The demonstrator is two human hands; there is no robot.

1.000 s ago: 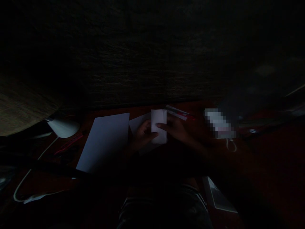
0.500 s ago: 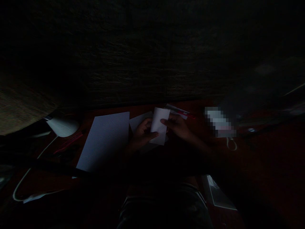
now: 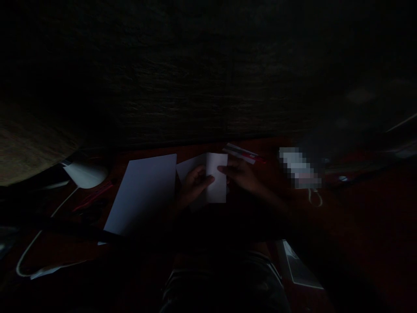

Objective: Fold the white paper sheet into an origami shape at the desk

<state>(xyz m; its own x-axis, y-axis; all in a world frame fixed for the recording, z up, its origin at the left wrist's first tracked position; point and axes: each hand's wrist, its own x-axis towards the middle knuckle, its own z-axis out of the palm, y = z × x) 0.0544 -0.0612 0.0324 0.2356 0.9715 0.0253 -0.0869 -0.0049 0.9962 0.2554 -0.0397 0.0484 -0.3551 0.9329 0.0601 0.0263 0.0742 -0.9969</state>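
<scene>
A folded white paper (image 3: 216,178) stands upright between both hands, held above a dark red desk (image 3: 368,208). The left hand's (image 3: 194,187) curled fingers grip its left edge, and the right hand's (image 3: 240,174) fingers pinch its right edge. A second paper sheet (image 3: 190,168) lies just behind it, a smooth, flat white sheet (image 3: 141,195) lies left, a red-and-white packet (image 3: 243,153) lies beyond, and a white lamp shade (image 3: 85,175) sits far left.
</scene>
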